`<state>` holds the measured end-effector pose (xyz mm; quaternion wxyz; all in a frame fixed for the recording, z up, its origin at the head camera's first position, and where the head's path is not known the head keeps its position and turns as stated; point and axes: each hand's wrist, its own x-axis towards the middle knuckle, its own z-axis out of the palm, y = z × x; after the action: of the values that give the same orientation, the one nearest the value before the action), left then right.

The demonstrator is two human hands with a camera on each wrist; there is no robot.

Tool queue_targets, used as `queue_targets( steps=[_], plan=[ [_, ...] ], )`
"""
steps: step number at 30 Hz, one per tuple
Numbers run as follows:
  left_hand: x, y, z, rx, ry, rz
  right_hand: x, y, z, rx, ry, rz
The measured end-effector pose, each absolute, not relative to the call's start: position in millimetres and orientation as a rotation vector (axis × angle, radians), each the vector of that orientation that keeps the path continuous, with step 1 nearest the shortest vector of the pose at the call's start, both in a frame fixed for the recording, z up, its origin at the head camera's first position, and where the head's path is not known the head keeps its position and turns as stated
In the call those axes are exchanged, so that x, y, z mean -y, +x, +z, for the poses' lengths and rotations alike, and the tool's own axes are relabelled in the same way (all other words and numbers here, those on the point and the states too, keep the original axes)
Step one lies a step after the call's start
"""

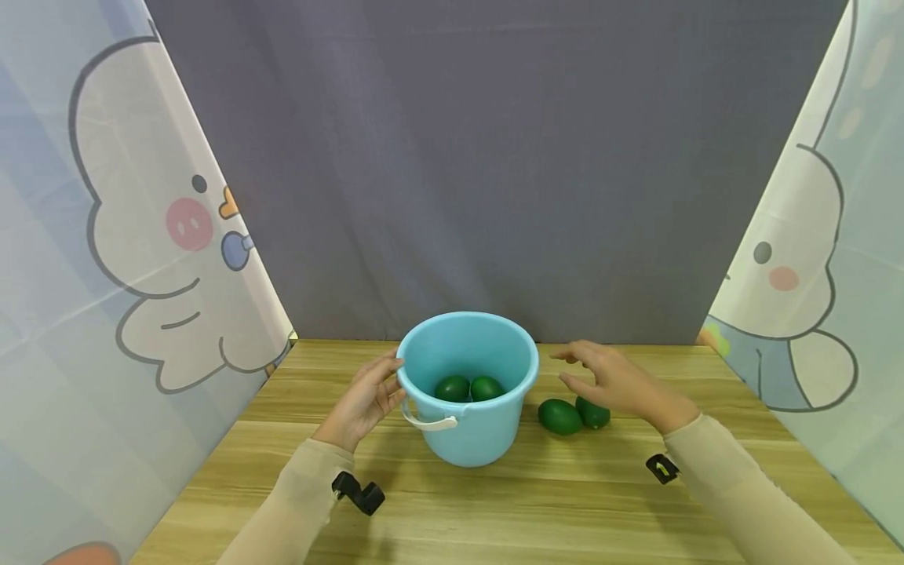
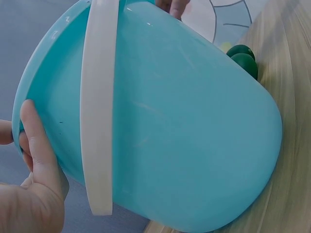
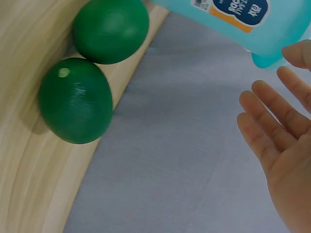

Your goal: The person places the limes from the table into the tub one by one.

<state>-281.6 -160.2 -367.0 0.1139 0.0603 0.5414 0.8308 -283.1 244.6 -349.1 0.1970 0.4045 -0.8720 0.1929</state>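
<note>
While the blue bucket [image 1: 469, 439] stands upright on the worktop [image 1: 508, 518], roughly midway between its left and right edges in the head view, the left hand [image 1: 363, 400] has its grip on the left side of the rim. Two fruits inside [image 1: 452, 388], both green, sit in the bucket. Two fruits outside [image 1: 560, 417], also green, lie close together on the worktop between the bucket and the right edge. The right hand [image 1: 610, 380] hovers by them, its grip wide and holding nothing, apart from the bucket. A white handle [image 1: 424, 424] hangs at the bucket's front left; grey cloth [image 1: 480, 157] rises behind the back edge.

From the left wrist, fingers of the left hand lie against the bucket's outer wall below the rim, and the handle crosses its side.

From the right wrist, the right hand's fingers are extended, palm showing, and a printed label [image 3: 240, 10] marks the bucket's wall.
</note>
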Motion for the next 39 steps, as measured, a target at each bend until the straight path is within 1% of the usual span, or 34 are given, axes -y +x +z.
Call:
queue_targets(
  steps=[16, 26, 39],
  plan=[
    [159.3, -281.5, -367.8, -1.592, 0.160, 2.442, -244.9, -280.5, -379.6, 2.680, 1.161, 0.512],
    [159.5, -281.6, -367.8, -1.595, 0.163, 2.439, -243.8, -279.6, -392.2, 2.813, 1.100, 0.536],
    [159.6, -282.1, -368.4, -1.590, 0.169, 2.442, -238.4, -280.8, -402.6, 2.790, 1.141, 0.515]
  ],
)
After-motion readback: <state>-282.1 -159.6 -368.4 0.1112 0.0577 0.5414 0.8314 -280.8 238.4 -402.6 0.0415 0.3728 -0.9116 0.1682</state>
